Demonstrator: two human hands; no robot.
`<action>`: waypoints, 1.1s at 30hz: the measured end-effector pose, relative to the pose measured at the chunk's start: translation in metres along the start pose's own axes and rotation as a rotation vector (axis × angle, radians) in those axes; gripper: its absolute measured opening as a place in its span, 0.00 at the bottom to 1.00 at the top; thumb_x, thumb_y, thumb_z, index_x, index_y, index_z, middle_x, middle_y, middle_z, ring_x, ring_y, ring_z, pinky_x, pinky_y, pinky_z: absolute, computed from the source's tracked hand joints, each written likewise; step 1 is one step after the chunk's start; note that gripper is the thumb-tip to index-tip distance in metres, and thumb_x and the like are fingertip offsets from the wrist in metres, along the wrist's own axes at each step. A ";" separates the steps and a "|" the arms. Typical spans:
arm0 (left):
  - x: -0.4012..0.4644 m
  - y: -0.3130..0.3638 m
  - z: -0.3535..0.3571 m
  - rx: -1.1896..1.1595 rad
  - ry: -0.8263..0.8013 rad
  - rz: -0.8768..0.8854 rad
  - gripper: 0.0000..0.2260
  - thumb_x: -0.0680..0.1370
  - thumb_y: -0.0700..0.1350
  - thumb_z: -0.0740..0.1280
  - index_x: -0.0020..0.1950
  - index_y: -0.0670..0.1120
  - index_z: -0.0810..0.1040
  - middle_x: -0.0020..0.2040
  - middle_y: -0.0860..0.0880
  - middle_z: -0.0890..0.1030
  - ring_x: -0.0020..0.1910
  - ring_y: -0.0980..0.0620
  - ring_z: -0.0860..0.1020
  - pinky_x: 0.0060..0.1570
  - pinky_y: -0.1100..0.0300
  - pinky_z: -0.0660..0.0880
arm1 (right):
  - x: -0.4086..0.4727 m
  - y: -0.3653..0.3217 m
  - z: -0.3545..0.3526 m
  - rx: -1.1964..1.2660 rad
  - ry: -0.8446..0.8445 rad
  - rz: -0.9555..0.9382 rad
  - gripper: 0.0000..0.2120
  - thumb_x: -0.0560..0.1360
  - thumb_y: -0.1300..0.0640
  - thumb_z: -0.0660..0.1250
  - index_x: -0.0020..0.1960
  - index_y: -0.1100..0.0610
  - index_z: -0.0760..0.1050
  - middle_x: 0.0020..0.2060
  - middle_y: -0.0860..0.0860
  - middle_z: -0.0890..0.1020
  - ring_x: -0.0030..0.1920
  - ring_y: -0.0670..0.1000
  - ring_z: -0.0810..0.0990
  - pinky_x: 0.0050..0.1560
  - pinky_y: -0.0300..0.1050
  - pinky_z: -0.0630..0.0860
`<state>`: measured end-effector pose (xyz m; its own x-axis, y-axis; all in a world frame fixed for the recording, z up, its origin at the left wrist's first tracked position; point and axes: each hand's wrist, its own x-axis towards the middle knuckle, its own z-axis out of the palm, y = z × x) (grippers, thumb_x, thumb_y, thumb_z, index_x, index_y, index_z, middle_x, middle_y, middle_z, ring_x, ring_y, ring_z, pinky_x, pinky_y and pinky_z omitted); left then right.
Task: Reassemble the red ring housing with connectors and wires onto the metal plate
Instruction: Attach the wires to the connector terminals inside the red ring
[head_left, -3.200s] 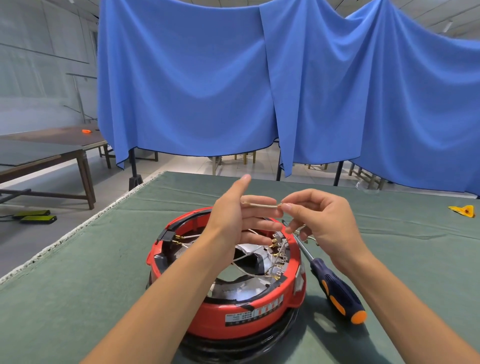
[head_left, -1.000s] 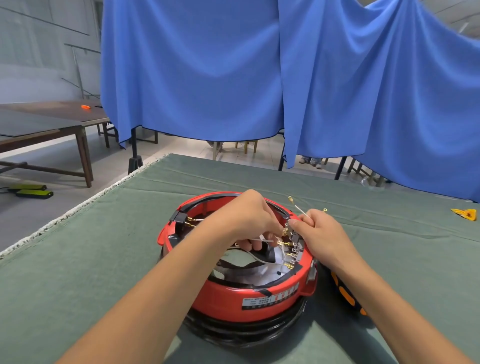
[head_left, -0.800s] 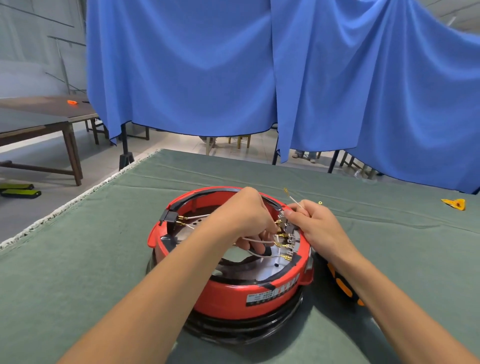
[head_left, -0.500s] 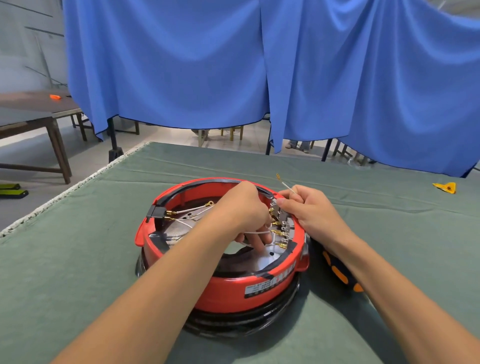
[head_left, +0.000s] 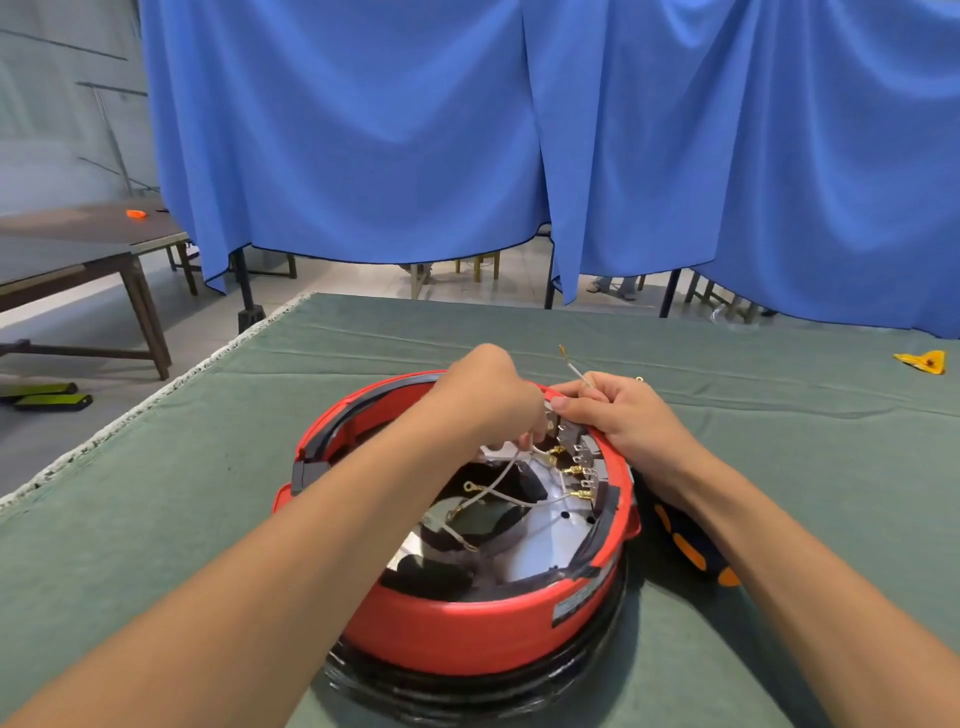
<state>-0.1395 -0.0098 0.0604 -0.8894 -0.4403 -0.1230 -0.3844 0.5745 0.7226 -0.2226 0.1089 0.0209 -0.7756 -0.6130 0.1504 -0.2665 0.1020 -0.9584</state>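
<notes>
a white wire is pinched in the right hand, pointing up and away; the terminal row lies just below, inside the red ring housing. the left hand is curled at a lead.

Green cloth covers the table; blue curtain fills the upper frame. Yellow scrap lies on the cloth at far right. Wooden table at left carries a small orange thing.

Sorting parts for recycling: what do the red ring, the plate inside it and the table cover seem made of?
Red ring housing: likely moulded plastic, smooth with a soft sheen. Metal plate: bare silvery metal, mirror-like glare. Table cover: matte green fabric, felt-like, with creases and a frayed white edge.
</notes>
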 end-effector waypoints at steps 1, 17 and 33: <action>-0.001 -0.002 0.002 -0.029 -0.038 -0.028 0.08 0.72 0.41 0.71 0.42 0.36 0.83 0.35 0.44 0.79 0.31 0.48 0.72 0.29 0.62 0.68 | 0.000 0.000 0.000 0.001 0.003 0.008 0.20 0.74 0.69 0.66 0.30 0.57 0.60 0.54 0.65 0.81 0.42 0.55 0.76 0.38 0.41 0.74; 0.007 -0.015 0.018 -0.353 -0.018 -0.159 0.13 0.68 0.39 0.76 0.50 0.38 0.78 0.41 0.40 0.78 0.39 0.52 0.75 0.26 0.62 0.63 | -0.003 0.001 0.002 0.082 0.015 0.069 0.19 0.73 0.66 0.69 0.27 0.55 0.67 0.51 0.64 0.82 0.44 0.59 0.77 0.52 0.61 0.74; 0.005 -0.009 0.023 -0.263 -0.001 -0.155 0.09 0.70 0.39 0.73 0.47 0.38 0.79 0.31 0.48 0.66 0.27 0.51 0.61 0.25 0.62 0.58 | -0.001 0.001 0.000 0.033 0.000 0.069 0.19 0.74 0.65 0.67 0.30 0.57 0.62 0.52 0.64 0.82 0.43 0.59 0.75 0.47 0.54 0.71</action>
<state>-0.1464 -0.0012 0.0378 -0.8253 -0.5081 -0.2465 -0.4388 0.3021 0.8463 -0.2225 0.1094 0.0194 -0.7918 -0.6050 0.0836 -0.1932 0.1184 -0.9740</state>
